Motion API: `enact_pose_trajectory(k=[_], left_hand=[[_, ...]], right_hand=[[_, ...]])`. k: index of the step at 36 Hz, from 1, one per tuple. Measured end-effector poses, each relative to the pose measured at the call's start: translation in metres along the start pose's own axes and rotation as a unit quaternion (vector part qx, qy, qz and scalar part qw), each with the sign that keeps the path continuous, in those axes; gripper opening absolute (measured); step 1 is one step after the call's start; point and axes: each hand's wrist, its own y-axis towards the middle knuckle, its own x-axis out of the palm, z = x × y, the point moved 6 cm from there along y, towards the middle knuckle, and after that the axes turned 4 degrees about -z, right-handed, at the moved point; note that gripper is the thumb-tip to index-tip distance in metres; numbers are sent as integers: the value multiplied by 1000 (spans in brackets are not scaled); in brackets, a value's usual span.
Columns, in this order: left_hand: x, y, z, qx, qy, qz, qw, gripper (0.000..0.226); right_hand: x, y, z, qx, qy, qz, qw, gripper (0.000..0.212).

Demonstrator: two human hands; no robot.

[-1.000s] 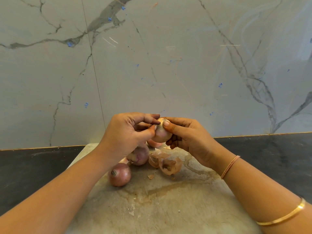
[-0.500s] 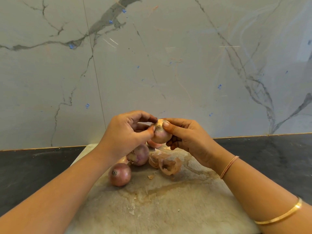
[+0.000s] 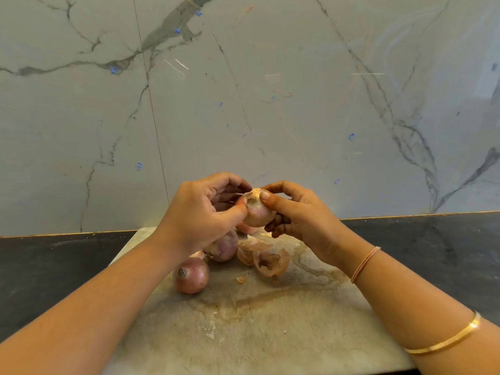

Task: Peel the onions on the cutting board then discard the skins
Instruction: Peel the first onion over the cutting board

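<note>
Both hands pinch one onion [image 3: 257,212].
Left hand [image 3: 201,212] and right hand [image 3: 295,216] grip it; skins [image 3: 266,259] lie below them.

I see the left hand [image 3: 197,215] and right hand [image 3: 303,223] gripping a small partly peeled pink onion [image 3: 257,213] above a stained grey cutting board [image 3: 270,334]; on the board lie a round red-skinned onion [image 3: 191,276] and papery brown skins [image 3: 270,262].

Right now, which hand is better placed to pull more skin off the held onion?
Probably left: the left hand pinches the papery top of the onion, while the right hand cradles it underneath.
</note>
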Motion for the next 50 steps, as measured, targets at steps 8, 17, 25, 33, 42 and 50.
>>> enact_pose_trajectory(k=[8,17,25,33,42,50], left_hand=[[-2,2,1,34,91,0,995,18],[-5,2,-3,13,126,43,991,8],[-14,2,-20,-95,56,100,989,26],[-10,1,-17,-98,86,73,989,23],[-1,1,-6,-79,55,12,995,9],[0,0,-9,-106,48,11,993,20]], right_hand=[[2,0,0,-2,3,-7,1000,18],[7,0,0,-8,-28,-34,999,27],[7,-1,-4,-24,-7,-36,999,29],[1,0,-4,-22,44,-11,999,29],[-2,1,-2,-6,90,8,996,42],[1,0,-3,-13,38,-4,999,30]])
